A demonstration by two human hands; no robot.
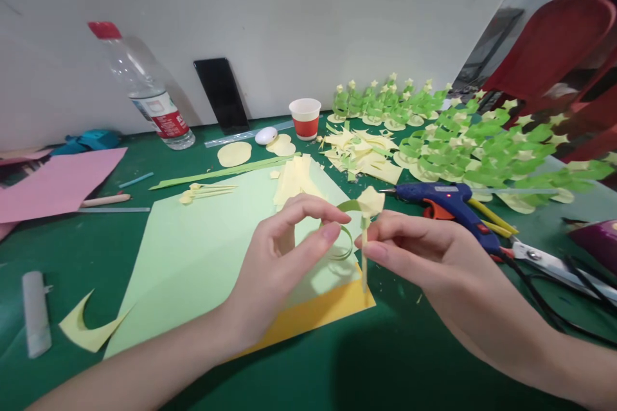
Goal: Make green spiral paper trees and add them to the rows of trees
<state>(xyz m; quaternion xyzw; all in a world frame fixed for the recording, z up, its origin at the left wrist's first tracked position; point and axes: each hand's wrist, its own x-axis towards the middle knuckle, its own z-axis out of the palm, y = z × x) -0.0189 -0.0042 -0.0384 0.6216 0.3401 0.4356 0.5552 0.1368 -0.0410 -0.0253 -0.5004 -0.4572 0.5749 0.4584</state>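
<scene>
My right hand point(424, 250) pinches a thin pale stick point(364, 263) topped by a yellow paper star point(371, 201), held upright over the table. A green paper strip point(345, 231) curls in a loop from the stick's top. My left hand point(284, 250) pinches that loop between thumb and forefinger, close to the stick. Both hands hover above a pale green paper sheet point(202, 250) lying on a yellow sheet point(328, 308).
A blue glue gun point(443, 196) and scissors point(554, 263) lie to the right. Many finished green paper trees point(472, 148) stand at the back right, with yellow scraps point(357, 151). A red paper cup point(305, 119), phone point(220, 95), water bottle point(144, 90) and pink paper point(53, 183) sit behind and left.
</scene>
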